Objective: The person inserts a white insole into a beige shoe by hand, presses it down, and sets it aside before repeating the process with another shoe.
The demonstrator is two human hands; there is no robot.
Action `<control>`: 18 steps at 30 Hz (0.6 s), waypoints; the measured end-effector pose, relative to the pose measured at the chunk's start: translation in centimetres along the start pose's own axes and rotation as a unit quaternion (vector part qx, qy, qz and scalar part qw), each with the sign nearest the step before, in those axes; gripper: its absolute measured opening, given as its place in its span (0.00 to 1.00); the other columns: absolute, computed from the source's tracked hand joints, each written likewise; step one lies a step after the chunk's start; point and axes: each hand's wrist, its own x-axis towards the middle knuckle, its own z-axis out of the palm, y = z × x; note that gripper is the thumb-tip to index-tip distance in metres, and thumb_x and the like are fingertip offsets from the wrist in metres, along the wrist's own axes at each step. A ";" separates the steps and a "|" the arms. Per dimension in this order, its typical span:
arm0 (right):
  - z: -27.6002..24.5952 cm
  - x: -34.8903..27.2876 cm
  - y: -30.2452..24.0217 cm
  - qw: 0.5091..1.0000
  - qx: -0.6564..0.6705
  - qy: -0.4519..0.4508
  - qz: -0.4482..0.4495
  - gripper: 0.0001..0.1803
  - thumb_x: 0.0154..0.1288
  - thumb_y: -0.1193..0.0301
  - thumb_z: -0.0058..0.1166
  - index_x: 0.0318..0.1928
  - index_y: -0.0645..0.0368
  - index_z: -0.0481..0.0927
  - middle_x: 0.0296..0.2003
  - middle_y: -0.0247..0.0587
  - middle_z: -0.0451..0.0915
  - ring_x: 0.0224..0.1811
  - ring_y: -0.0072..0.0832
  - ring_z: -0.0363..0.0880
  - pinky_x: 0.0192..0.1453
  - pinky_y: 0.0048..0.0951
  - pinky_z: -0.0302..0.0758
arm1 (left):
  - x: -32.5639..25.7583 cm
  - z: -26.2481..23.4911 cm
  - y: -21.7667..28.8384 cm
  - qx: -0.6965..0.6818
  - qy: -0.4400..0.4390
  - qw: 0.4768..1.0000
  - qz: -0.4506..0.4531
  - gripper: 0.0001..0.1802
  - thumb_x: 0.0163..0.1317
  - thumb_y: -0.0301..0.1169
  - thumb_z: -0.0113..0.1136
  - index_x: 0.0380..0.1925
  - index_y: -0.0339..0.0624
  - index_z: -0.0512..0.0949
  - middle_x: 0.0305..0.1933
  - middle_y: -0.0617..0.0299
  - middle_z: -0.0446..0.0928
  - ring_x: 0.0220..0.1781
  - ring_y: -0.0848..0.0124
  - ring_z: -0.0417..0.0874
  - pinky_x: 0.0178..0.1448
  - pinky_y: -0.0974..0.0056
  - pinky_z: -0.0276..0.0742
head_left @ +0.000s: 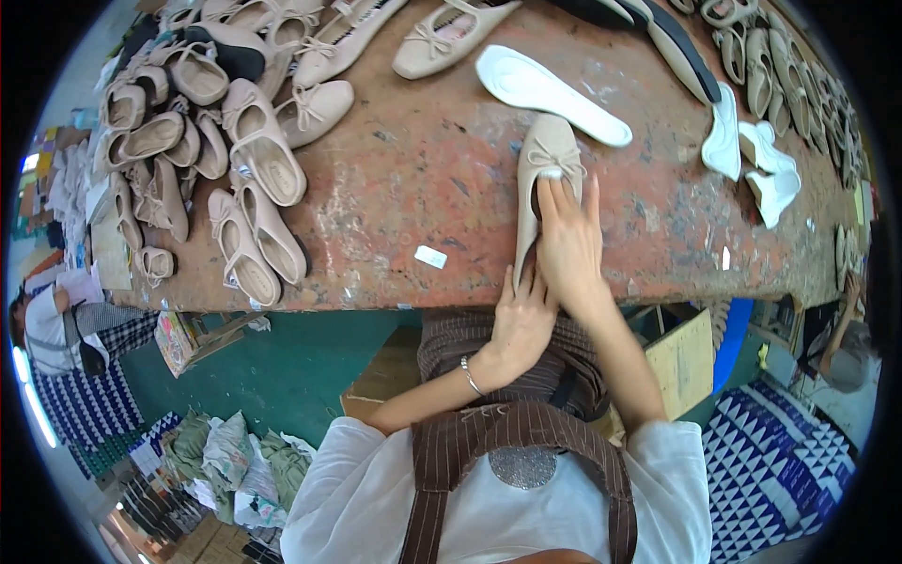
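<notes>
A beige ballet flat (547, 139) with a small bow lies on the worn table, toe pointing away from me. My left hand (522, 327) grips its heel at the table's front edge. My right hand (569, 240) has its fingers pushed into the shoe's opening, with one finger along the outside. The fingertips inside are partly hidden by the shoe. Just beyond the toe is a white insole (552, 92). A small white label-like piece (431, 257) rests left of the shoe.
Several beige flats (269, 155) are heaped on the table's left, with more (759, 70) at the far right. White insoles (722, 132) and folded white pieces (772, 174) sit to the right. People are at both sides. A cardboard box (381, 371) stands under the table.
</notes>
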 end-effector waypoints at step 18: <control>-9.0 3.9 8.2 0.874 0.467 -0.129 0.028 0.20 0.62 0.81 0.53 0.54 0.57 0.85 0.47 0.39 0.87 0.56 0.27 0.82 0.66 0.35 0.74 | -1.4 -6.8 -7.5 -0.195 0.234 0.952 -0.030 0.10 0.65 0.29 0.58 0.35 0.31 0.82 0.36 0.46 0.82 0.37 0.57 0.84 0.43 0.57 0.77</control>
